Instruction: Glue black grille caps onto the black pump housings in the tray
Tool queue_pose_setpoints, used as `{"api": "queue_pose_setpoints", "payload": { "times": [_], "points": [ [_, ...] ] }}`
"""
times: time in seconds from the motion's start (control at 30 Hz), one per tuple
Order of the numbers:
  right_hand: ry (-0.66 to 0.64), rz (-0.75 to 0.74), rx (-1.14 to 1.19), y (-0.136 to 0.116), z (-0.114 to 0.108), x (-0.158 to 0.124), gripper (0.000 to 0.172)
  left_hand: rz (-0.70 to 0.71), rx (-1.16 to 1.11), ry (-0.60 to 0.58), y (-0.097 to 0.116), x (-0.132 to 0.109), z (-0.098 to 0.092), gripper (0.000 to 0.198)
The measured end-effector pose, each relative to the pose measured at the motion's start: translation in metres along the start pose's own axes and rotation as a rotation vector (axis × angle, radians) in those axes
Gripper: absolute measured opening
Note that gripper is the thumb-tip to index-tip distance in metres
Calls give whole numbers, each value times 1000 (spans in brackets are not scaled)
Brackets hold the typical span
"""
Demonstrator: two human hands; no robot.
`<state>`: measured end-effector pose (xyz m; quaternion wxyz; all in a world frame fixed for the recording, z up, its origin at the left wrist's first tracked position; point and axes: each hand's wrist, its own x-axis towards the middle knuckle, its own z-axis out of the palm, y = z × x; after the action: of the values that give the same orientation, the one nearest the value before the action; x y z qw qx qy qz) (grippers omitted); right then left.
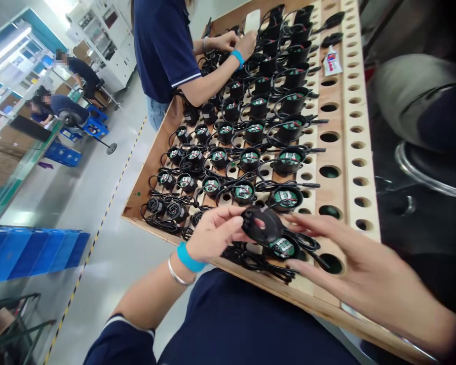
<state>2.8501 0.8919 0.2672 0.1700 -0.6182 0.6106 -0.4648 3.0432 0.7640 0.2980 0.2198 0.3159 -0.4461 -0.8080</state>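
A round black plastic cover [271, 228] with a slot-like opening in its middle is pinched between the thumb and fingers of my left hand [215, 233]. The cover is tilted and partly hides a black cup-shaped housing [283, 247], whose green circuit board and wires face up. To the right of both, my right hand [359, 271] is open, with fingers and thumb spread apart. Its fingertips come close to the cover and the housing; whether they touch is hard to tell. A coiled black cable [306, 243] lies between that hand and the housing.
A wooden tray [345, 208] with round holes carries rows of similar housings and cables. At its far side a co-worker's hands [247, 45] handle parts. A small tube [331, 62] lies at the far right. Blue bins [34, 253] stand on the floor at left.
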Motion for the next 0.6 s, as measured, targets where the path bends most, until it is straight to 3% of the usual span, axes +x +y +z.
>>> {"api": "queue_pose_setpoints", "payload": {
  "times": [0.07,0.13,0.27,0.4,0.53,0.6],
  "points": [
    [-48,-126,57,-8,18,16,52,-79,-130,45,-12,-6,10,44],
    [-105,-156,132,-9,32,21,53,-101,-197,92,-22,-8,13,45],
    [-171,-70,211,-10,45,12,62,-99,-204,177,-33,-6,11,51],
    [-142,82,182,-21,52,15,54,-57,-157,223,-38,-3,7,52],
    [-88,52,132,-27,53,30,46,102,236,114,-25,-6,-9,38],
    [-65,73,127,-25,49,34,44,229,576,156,-13,-11,-24,28]
  ]
}}
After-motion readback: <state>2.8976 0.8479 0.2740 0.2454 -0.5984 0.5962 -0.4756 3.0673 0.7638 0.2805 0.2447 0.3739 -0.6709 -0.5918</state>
